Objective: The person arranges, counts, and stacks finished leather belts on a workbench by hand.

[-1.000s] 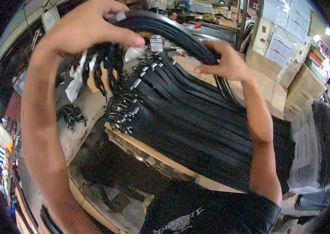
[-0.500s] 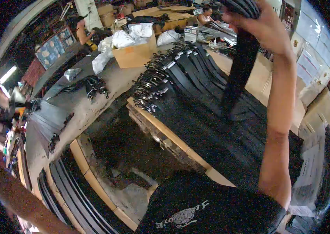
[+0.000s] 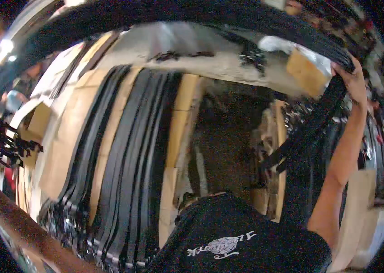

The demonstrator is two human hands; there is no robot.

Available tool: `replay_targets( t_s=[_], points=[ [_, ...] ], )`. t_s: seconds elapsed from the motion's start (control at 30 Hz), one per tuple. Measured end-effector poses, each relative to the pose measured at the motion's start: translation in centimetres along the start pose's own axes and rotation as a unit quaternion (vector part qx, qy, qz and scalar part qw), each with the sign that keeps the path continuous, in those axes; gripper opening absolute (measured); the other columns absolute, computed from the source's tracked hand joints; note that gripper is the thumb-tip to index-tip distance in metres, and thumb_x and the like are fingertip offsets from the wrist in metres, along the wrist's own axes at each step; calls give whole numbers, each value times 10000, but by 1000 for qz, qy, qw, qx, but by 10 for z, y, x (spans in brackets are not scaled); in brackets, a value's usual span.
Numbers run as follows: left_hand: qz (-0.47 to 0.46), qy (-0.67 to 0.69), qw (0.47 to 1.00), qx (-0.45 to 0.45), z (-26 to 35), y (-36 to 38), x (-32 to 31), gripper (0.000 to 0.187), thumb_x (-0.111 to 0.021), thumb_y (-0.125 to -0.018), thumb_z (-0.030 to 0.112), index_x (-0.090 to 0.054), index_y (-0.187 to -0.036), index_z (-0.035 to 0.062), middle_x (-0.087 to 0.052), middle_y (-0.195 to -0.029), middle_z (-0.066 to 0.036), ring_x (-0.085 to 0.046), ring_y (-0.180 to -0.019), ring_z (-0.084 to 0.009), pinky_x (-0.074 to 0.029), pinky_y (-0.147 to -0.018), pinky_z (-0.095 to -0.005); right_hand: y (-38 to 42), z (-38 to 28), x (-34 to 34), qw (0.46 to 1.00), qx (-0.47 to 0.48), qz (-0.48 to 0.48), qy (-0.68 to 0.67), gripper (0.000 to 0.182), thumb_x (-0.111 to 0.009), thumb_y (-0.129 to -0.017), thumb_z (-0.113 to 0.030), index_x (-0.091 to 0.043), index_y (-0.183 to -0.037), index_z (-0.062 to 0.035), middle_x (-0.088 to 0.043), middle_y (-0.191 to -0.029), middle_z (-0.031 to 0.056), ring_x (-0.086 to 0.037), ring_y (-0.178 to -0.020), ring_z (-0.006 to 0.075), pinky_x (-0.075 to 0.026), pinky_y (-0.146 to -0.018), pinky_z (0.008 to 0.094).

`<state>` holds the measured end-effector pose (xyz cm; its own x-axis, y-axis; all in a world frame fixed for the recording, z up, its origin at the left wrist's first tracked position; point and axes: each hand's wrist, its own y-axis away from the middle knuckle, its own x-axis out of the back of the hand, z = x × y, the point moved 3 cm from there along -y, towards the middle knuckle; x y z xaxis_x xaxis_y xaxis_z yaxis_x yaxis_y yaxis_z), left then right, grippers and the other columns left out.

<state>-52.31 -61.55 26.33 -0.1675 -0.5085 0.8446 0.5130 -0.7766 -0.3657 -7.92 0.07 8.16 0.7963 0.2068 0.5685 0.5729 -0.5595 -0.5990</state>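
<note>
A thick bundle of black belts [image 3: 178, 16] arcs across the top of the view. My right hand [image 3: 353, 79] grips it at the upper right, and from there the belt ends hang down in front of my right arm [image 3: 308, 150]. The bundle's buckle ends [image 3: 3, 143] dangle at the far left. Only my left forearm [image 3: 24, 230] shows, along the lower left edge; its hand is out of sight. Below the arc, a row of black belts [image 3: 126, 154] lies flat side by side on a tan board [image 3: 71, 136], buckles toward me.
A cardboard box [image 3: 308, 73] stands on the grey worktable [image 3: 228, 68] at the upper right, with small heaps of dark buckles [image 3: 251, 57] beside it. A dark gap [image 3: 233, 136] separates the two work surfaces. More belts lie behind my right arm. The picture is blurred.
My view has swung left to another board of laid-out belts. The bundle, held high by my right hand, now stretches overhead from right to left. My left hand has left the view.
</note>
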Motion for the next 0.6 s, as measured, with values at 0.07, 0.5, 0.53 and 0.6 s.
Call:
replay_targets(
  t_s=[0.07,0.5,0.53,0.6],
  points=[
    [28,-19,998,55,-36,41,-33,590,-801,-632,25,-539,-1154,-61,-623,-976,-115,-601,-834,-188,-503,-761,-313,-20,33,-30,999,26,-7,36,462,-694,-806,-66,-543,-1240,-23,-616,-999,24,-565,-881,119,-450,-836,257],
    [143,226,940,212,-59,187,-334,342,-815,-607,112,-672,-891,-15,-672,-861,-40,-599,-821,-126,-461,-806,-267,-234,-231,-135,925,297,89,-221,386,-530,-782,74,-537,-1167,86,-620,-1064,171,-599,-915,277,-484,-822,390],
    [147,263,920,250,-57,189,-362,351,-804,-613,96,-664,-909,-32,-676,-878,-40,-592,-836,-118,-456,-819,-269,-235,-234,-141,924,306,76,-217,385,-530,-781,74,-537,-1167,85,-619,-1063,171,-599,-916,277,-484,-822,390],
    [177,264,909,270,-62,194,-416,400,-817,-606,150,-649,-917,-37,-660,-902,-35,-577,-830,-102,-449,-797,-255,-231,-234,-152,924,321,45,-201,384,-530,-781,72,-538,-1165,84,-619,-1063,171,-598,-917,278,-483,-823,391]
  ],
)
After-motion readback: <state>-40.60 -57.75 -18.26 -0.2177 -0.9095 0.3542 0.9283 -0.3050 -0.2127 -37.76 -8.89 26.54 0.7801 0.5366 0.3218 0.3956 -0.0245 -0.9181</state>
